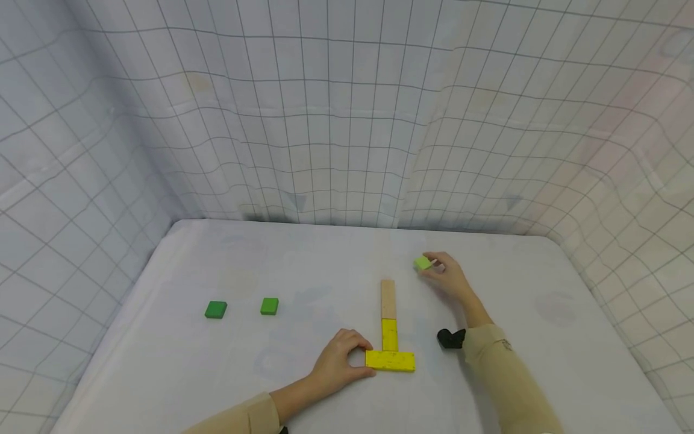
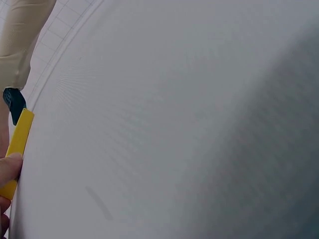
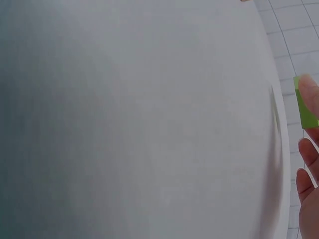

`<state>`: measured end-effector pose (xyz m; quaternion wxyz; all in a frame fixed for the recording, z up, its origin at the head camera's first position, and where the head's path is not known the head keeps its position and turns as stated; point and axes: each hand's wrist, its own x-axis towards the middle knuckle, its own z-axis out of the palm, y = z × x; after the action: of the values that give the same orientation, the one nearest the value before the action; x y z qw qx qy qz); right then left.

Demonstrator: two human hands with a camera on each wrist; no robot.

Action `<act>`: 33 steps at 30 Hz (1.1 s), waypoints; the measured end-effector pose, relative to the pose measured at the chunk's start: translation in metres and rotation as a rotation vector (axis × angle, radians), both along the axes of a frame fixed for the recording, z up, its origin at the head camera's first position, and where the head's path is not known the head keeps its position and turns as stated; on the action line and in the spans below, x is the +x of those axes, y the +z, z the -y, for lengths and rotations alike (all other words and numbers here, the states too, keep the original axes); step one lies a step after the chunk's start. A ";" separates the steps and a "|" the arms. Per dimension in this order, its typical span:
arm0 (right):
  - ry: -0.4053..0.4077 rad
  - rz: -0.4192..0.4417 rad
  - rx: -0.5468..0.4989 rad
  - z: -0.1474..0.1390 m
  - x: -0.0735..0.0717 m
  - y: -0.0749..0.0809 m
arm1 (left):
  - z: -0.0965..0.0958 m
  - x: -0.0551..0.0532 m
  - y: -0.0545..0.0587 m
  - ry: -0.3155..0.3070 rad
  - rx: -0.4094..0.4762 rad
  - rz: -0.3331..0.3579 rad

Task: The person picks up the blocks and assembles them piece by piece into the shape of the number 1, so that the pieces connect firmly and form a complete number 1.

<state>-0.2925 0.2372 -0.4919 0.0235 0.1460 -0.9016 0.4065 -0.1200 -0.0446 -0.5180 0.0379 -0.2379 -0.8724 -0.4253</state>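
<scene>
In the head view my left hand (image 1: 337, 363) grips the left end of a long yellow block (image 1: 390, 361) lying crosswise on the table, thumb at its near edge and fingers at its far edge. The left wrist view shows the thumb on this yellow block (image 2: 20, 134). A shorter yellow block (image 1: 389, 335) meets its far side, and a plain wooden block (image 1: 388, 299) continues that line away from me. Farther back to the right, my right hand (image 1: 447, 277) pinches a small light green block (image 1: 422, 263), which in the right wrist view appears as a green block (image 3: 305, 107) between thumb and fingers.
A dark green block (image 1: 215, 310) and a mid-green square block (image 1: 269, 306) lie on the left part of the white table (image 1: 325, 259). Grid-patterned curtains (image 1: 347, 120) hang behind and at both sides. A black wrist device (image 1: 451, 339) sits at the right sleeve.
</scene>
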 end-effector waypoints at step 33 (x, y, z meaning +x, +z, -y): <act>0.147 0.065 0.009 0.053 -0.006 -0.005 | 0.001 0.000 0.001 -0.008 -0.009 0.031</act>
<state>-0.2981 0.1838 -0.4972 -0.0364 0.1989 -0.8906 0.4074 -0.1196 -0.0452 -0.5171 0.0219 -0.2348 -0.8740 -0.4249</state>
